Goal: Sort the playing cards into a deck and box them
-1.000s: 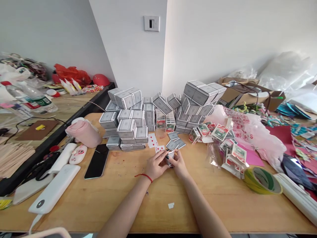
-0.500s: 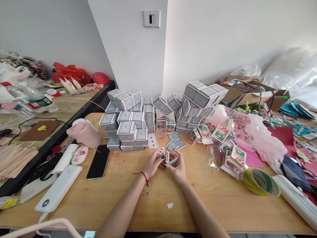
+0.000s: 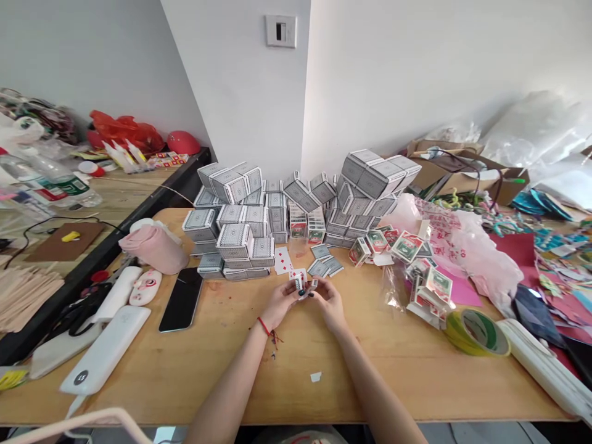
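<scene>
Between my fingertips is a playing card (image 3: 299,283) with its ends folded up. My left hand (image 3: 280,302), with a red string bracelet at the wrist, pinches one end. My right hand (image 3: 329,302) is closed on the other end; the fingers partly hide the card. Just beyond lie two face-up diamond cards (image 3: 283,260) and several face-down cards (image 3: 325,260). Behind them rise stacks of blocks folded from grey-backed cards (image 3: 235,242), with more blocks (image 3: 379,176) piled to the right.
Opened card boxes (image 3: 407,246), a yellow tape roll (image 3: 476,333) and a pink plastic bag (image 3: 453,228) crowd the right side. On the left lie a black phone (image 3: 182,300), a white power bank (image 3: 106,350) and a pink roll (image 3: 155,246). A paper scrap (image 3: 316,377) lies near the front edge.
The card has turned in my hands, and both its ends now stand up between my fingertips. My hands stay close together. The view has shifted slightly.
</scene>
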Tool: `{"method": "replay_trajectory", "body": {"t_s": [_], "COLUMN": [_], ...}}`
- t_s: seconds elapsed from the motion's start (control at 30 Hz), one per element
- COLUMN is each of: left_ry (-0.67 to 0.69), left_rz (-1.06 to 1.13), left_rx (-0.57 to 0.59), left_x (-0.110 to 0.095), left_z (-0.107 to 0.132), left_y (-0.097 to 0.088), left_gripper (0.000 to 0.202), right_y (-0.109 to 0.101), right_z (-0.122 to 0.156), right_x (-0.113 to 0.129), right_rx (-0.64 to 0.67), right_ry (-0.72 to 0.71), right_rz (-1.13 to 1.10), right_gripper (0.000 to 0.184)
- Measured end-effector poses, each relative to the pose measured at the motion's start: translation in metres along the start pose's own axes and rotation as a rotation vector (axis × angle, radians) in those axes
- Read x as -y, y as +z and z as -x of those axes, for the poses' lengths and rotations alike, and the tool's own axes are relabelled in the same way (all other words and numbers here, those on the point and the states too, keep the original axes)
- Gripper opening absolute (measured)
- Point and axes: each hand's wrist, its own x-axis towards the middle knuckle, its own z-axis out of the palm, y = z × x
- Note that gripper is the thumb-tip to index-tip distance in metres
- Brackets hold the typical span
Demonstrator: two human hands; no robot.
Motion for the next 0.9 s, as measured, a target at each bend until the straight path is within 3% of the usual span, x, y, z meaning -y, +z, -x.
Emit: {"method": "replay_trajectory", "body": {"t_s": [0.33, 0.73, 0.9], "left_ry": [0.068, 0.208, 0.355], "left_rz": [-0.157, -0.433, -0.671], "left_rx": [0.008, 0.038, -0.080], "left_x": [0.008, 0.015, 0.021], "left_z": [0.002, 0.008, 0.011], "left_y": [0.004, 0.008, 0.007], "left_gripper": [0.066, 0.053, 0.055], "right_y": [-0.011, -0.013, -0.011], "right_z": [0.001, -0.003, -0.001], "right_x": [0.007, 0.011, 0.015], "right_rx": [0.163, 0.329, 0.344], "right_ry": [0.074, 0.106, 0.122], "right_rz": [-0.112, -0.196, -0.159], "right_gripper": [0.047, 0.060, 0.065]}}
